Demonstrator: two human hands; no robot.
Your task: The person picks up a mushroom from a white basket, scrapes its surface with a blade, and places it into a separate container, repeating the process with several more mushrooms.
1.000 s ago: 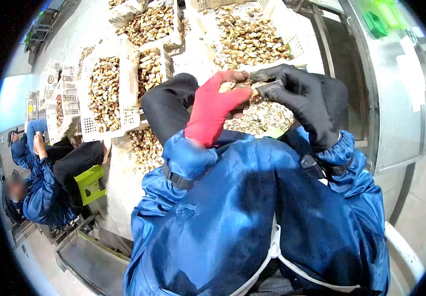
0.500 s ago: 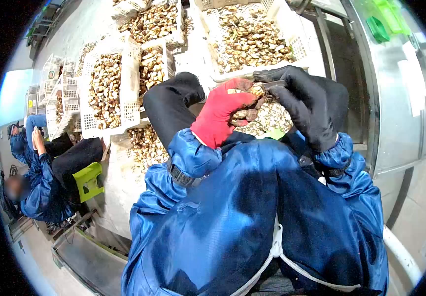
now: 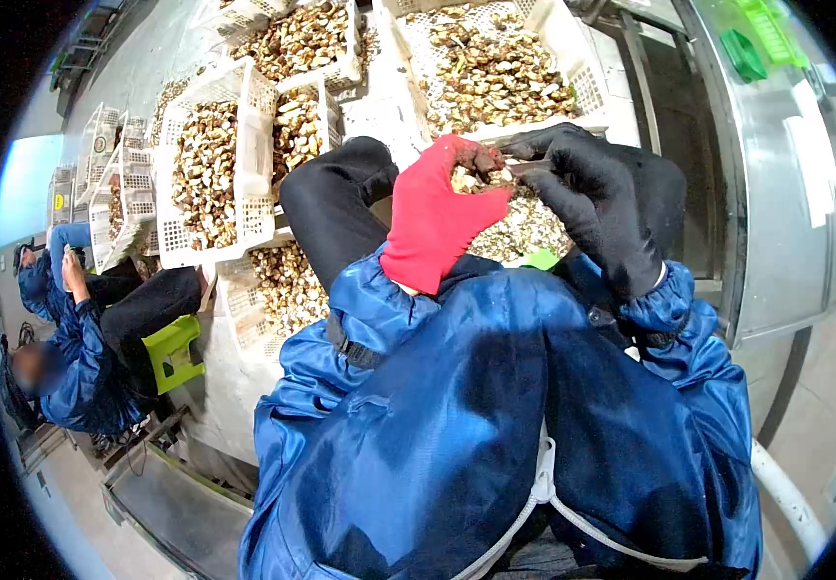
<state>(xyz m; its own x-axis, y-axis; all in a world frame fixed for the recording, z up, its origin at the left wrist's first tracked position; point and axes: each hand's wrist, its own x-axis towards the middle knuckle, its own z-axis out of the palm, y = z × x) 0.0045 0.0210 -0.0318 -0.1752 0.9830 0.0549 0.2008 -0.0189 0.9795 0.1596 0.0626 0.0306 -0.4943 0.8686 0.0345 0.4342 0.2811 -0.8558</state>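
Observation:
My left hand (image 3: pixel 437 215), in a red glove with dark soiled fingertips, is closed around brown-and-cream pieces that look like mushrooms (image 3: pixel 481 178). Facing it is my right hand (image 3: pixel 592 193), in a black glove, its thumb and fingers pinched close to those mushrooms. Between the black fingertips is a thin, dark strip, too small to name. Below both hands, between my knees, lies a heap of small pale pieces (image 3: pixel 524 235), with a bright green edge (image 3: pixel 540 259) showing at its near side.
A large white crate (image 3: pixel 418 97) of mushrooms stands ahead of my knees. More crates (image 3: pixel 255 184) of mushrooms are at the left. A seated person (image 3: pixel 89 338) in blue is on the far left, by a green stool (image 3: pixel 174 354). A metal frame (image 3: pixel 722 193) runs along my right.
My left hand has turned and risen slightly, its thumb now lying across below the mushrooms. My right hand has barely shifted and stays close to them.

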